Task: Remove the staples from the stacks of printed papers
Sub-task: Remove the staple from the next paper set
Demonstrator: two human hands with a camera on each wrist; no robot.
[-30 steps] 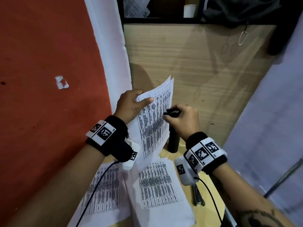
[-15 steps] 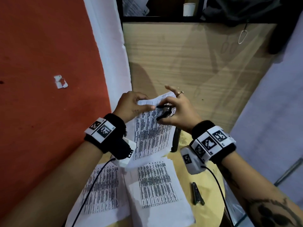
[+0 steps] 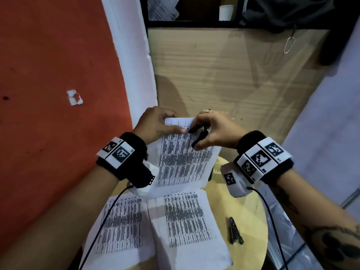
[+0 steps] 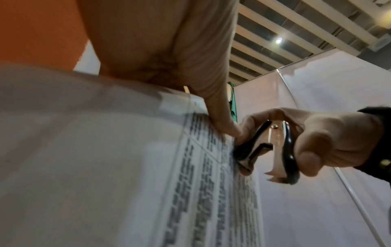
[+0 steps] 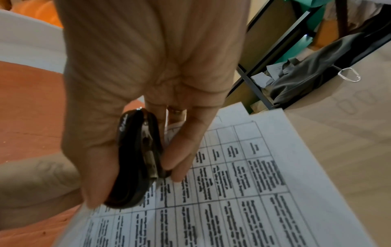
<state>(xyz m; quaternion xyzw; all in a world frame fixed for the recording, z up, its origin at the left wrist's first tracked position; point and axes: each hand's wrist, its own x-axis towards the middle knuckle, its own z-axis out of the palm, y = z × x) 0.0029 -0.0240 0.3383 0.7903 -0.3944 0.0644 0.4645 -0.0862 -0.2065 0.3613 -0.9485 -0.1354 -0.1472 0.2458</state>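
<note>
While the left hand (image 3: 155,123) is pinching the stapled stack (image 3: 185,158) at frame centre, the right hand (image 3: 214,131) is gripping the staple remover (image 3: 198,134), fingers curled; its claws should be sliding squarely under the staple before squeezing.

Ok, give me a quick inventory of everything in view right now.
held paper stack: one, white, printed tables, lifted above the table
flat paper stacks: two, white, side by side on the table
staple remover: one, black and metal, against the held stack's top
second metal tool: one, dark, lying on the table
table: one, round, pale wood
paper cup: one, white, on the shelf
left hand: pinches the held stack's top
right hand: holds the remover
</note>
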